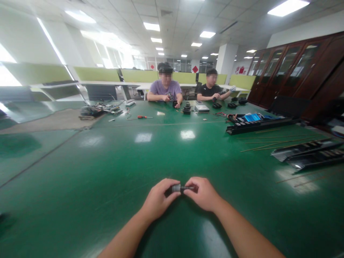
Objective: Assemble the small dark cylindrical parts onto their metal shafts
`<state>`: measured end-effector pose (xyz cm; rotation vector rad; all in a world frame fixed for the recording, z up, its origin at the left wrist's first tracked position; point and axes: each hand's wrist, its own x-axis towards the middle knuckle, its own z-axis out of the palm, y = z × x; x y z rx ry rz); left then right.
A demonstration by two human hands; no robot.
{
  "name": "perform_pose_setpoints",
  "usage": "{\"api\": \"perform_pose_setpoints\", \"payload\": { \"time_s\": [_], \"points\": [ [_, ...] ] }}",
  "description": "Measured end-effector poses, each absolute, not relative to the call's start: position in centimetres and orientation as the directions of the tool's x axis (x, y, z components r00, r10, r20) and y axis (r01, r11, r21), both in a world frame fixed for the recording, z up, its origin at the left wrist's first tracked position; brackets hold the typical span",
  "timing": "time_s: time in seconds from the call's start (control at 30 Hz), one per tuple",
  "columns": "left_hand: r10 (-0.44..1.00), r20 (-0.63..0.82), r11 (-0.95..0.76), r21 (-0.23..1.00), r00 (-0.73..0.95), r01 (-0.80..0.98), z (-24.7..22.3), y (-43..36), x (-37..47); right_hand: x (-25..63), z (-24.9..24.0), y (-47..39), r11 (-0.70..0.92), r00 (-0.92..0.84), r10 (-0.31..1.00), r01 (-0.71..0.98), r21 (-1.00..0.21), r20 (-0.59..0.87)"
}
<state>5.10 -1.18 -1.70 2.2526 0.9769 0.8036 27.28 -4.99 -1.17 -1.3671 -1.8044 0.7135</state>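
Note:
Low in the head view, my left hand (159,197) is closed around a small grey cylinder (176,188), thumb below and fingers above. A thin dark shaft (186,188) extends rightward from the cylinder, in line with it. My right hand (204,193) pinches this shaft between thumb and fingers, partly covering it. Both hands are close together just over the green tabletop (120,157). What exact kind of part this is, the blur and small size do not show.
Black metal channels (311,154) and thin rods (279,143) lie at right, before a long black tray (258,123). Farther back are an orange screwdriver (142,116), a pile of electronic parts (94,110) and a grey box (201,108). Two people sit across the table, handling dark tools.

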Motion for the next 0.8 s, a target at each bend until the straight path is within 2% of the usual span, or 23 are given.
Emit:
{"api": "perform_pose_setpoints", "payload": {
  "time_s": [0.8],
  "points": [
    [0.790,0.323,-0.572,0.695,0.521,0.436,-1.87,-0.88,5.21,27.79,-1.40,-4.91,0.279,-0.119,0.959,0.537,-0.796,0.256]
  ]
}}
